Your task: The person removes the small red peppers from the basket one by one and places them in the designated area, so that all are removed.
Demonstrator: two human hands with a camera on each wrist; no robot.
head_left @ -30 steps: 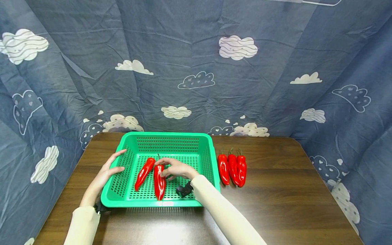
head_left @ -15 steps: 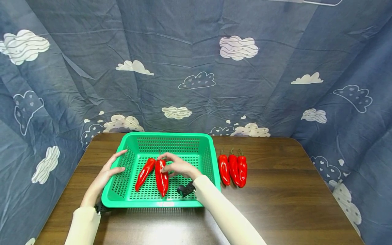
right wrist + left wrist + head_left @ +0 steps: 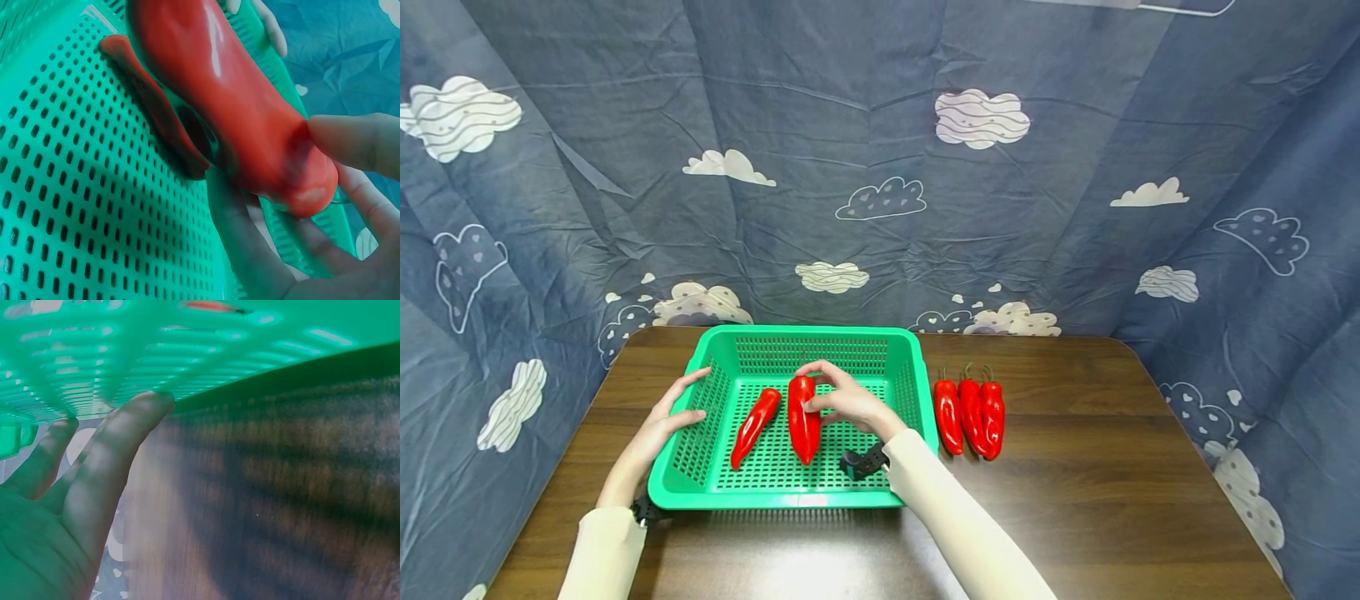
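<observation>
Inside the green plastic basket [image 3: 820, 501], my right hand [image 3: 853, 406] pinches a long red pepper [image 3: 802, 421] near its stem end. In the right wrist view, thumb and fingers close round the thick end of this pepper [image 3: 231, 94], which is raised over the slotted floor. A second red pepper [image 3: 755, 428] lies slanted on the basket floor to its left. My left hand [image 3: 655, 427] is at the basket's left side, fingers extended. The left wrist view has its fingers [image 3: 103, 481] against the outside of the slatted wall.
Three red peppers [image 3: 972, 415] lie side by side on the brown wooden table [image 3: 1090, 467], just right of the basket, stems pointing away. A blue curtain [image 3: 880, 133] with cloud prints hangs behind the table and along its sides.
The right hand has lifted the pepper off the basket floor and moved it slightly right and away from the front rim. The left hand stays where it was.
</observation>
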